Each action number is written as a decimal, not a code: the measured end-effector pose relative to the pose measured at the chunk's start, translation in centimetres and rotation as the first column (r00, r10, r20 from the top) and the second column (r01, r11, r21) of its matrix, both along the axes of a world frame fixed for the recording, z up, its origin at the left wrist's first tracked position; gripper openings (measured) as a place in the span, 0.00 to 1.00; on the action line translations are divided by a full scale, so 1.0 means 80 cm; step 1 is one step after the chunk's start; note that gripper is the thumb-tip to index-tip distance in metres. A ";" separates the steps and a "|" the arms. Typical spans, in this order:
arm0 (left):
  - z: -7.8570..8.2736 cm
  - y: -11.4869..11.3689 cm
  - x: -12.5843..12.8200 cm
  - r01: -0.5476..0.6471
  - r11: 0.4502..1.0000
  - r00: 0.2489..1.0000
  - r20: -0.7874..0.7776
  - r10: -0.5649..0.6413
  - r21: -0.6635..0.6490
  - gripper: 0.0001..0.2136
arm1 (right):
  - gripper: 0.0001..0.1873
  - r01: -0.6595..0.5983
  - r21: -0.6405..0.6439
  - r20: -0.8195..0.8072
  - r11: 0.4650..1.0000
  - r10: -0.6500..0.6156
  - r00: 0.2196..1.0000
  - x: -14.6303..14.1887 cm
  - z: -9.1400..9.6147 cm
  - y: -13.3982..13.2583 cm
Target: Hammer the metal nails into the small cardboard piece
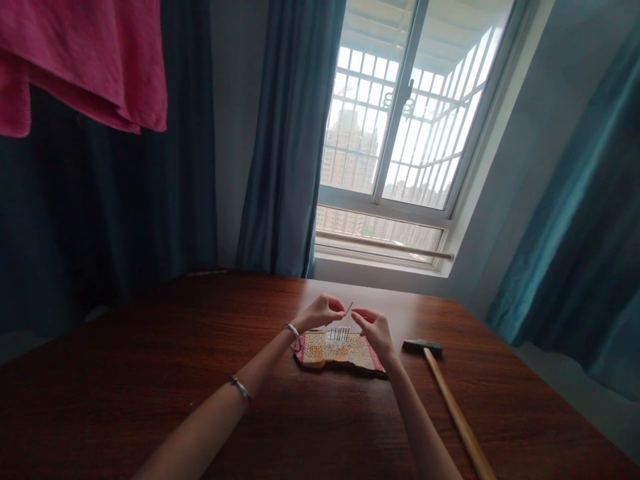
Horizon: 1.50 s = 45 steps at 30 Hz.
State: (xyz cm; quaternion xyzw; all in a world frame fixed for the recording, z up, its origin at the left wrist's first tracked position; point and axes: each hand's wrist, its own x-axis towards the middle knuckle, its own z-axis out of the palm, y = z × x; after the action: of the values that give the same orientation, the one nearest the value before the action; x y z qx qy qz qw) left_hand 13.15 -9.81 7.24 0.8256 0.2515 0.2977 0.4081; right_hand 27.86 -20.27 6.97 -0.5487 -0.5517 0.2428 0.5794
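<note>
Both my hands are raised just above a small patterned board [320,351] with a pink edge that lies on the dark wooden table [150,373]. My left hand [320,311] pinches a thin metal nail [349,308] between its fingertips. My right hand [374,328] is curled, its fingertips meeting the same nail from the other side. Several nails [339,333] stand upright in a row in the board, right below the hands. Bangles ring my left wrist and forearm.
A hammer [453,400] with a long wooden handle lies on the table to the right of the board. Behind the table are a barred window [400,133] and blue curtains [285,140]. Pink cloth [85,60] hangs at the upper left.
</note>
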 end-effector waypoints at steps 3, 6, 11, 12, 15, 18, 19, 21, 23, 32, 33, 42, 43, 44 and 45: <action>-0.003 -0.006 0.009 0.043 0.997 0.999 0.006 -0.043 0.063 0.13 | 0.22 0.020 0.051 0.005 0.999 -0.020 1.000 -0.002 -0.006 0.003; -0.003 -0.009 0.013 0.026 0.993 1.000 0.011 -0.027 0.116 0.14 | 0.23 0.042 0.091 -0.002 0.995 -0.042 0.999 0.003 -0.012 0.006; -0.017 -0.003 0.012 -0.085 0.996 0.989 0.127 0.080 0.034 0.18 | 0.25 0.095 0.069 -0.008 0.993 -0.095 0.995 0.023 -0.036 0.015; -0.024 0.000 0.013 -0.087 0.995 0.982 0.162 0.093 -0.042 0.19 | 0.25 0.101 0.054 0.007 0.993 -0.102 0.995 0.027 -0.042 0.017; -0.045 0.005 0.018 -0.059 0.957 0.962 0.241 0.131 -0.286 0.22 | 0.24 0.099 0.027 0.045 0.995 -0.101 0.994 0.034 -0.059 0.023; -0.058 0.003 0.023 -0.053 0.919 0.958 0.238 0.157 -0.391 0.23 | 0.22 0.079 0.012 0.078 0.997 -0.080 0.994 0.034 -0.070 0.027; -0.060 0.001 0.024 -0.057 0.918 0.962 0.224 0.156 -0.393 0.23 | 0.20 0.069 0.008 0.093 0.998 -0.069 0.993 0.034 -0.071 0.028; -0.061 -0.004 0.024 -0.054 0.930 0.970 0.201 0.135 -0.364 0.22 | 0.18 0.050 0.003 0.122 0.999 -0.050 0.991 0.032 -0.073 0.028; -0.061 -0.009 0.023 -0.041 0.950 0.975 0.195 0.106 -0.311 0.21 | 0.16 0.039 -0.001 0.151 0.999 -0.038 0.988 0.031 -0.074 0.028; -0.076 -0.008 0.030 0.012 0.993 0.985 0.173 0.008 -0.114 0.17 | 0.15 0.027 -0.014 0.247 1.000 -0.023 0.969 0.026 -0.077 0.025; -0.077 -0.008 0.030 0.000 0.996 0.987 0.162 0.014 -0.086 0.17 | 0.15 0.028 -0.016 0.251 0.999 -0.023 0.968 0.026 -0.077 0.026; -0.078 -0.009 0.029 -0.021 1.000 0.994 0.106 0.019 0.014 0.15 | 0.14 0.021 -0.017 0.295 1.000 -0.015 0.955 0.025 -0.082 0.027; -0.077 -0.010 0.029 -0.030 0.999 0.995 0.099 0.027 0.025 0.15 | 0.14 0.023 -0.016 0.300 1.000 -0.017 0.954 0.025 -0.083 0.027; -0.076 -0.011 0.029 -0.041 0.998 0.995 0.092 0.038 0.040 0.15 | 0.14 0.024 -0.013 0.306 1.000 -0.019 0.952 0.025 -0.083 0.027; -0.076 -0.011 0.030 -0.057 0.997 0.995 0.085 0.052 0.056 0.14 | 0.14 0.026 -0.011 0.311 1.000 -0.021 0.950 0.025 -0.083 0.026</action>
State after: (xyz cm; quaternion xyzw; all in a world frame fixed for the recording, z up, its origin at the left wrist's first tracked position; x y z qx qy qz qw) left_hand 15.51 -10.73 1.16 0.8168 0.2478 0.3503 0.3857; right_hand 29.90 -18.16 0.30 -0.5909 -0.6277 0.1506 0.4839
